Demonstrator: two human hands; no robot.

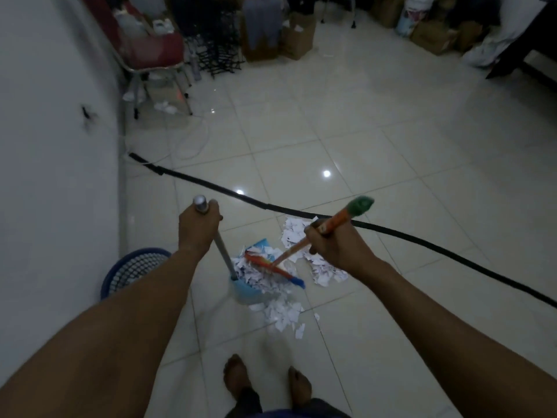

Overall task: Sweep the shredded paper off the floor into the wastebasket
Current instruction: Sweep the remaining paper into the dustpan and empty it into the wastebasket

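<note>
The left hand (pixel 197 229) is clenched round the top of the grey dustpan handle (pixel 223 254), and the right hand (pixel 334 245) grasps the orange broom handle (pixel 328 226) below its green cap. Below and between the two hands, the shredded paper (pixel 283 312) lies heaped on the tiled floor (pixel 376 146), in and around the blue dustpan (pixel 251 292), with the broom head (pixel 271 268) resting on it. The blue wastebasket (pixel 132 271) stands to the left, near the wall (pixel 54 146).

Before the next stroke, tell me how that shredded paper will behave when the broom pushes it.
The shredded paper looks light and loose: small scraps, likely to scatter. On glossy floor tiles it should slide easily, though some may slip past the dustpan.
</note>
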